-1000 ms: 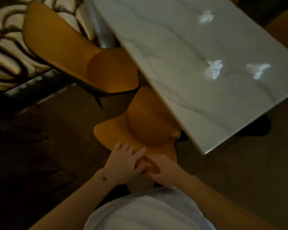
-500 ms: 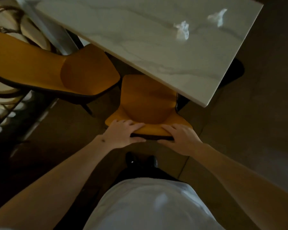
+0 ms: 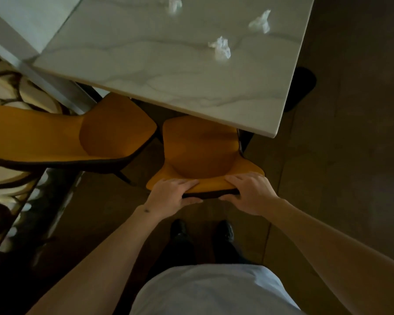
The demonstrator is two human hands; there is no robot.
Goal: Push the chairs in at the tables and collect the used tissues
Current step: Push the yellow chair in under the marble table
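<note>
Chair [image 3: 198,153] pushed further under table [image 3: 168,71], left grip [image 3: 171,196], right grip [image 3: 250,193] clasping its backrest top

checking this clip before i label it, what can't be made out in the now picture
- Head view: front of the gripped chair's seat, hidden under the marble table.
- Second chair: backrest cut off by the left edge.
- Topmost tissue: clipped by the top edge.
- Left hand and right hand: thumbs mostly hidden behind the backrest.

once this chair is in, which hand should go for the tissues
Right, probably. The three tissues lie toward the table's right side, nearer the right hand. The left hand would have to cross over. Both now grip the chair back.
</note>
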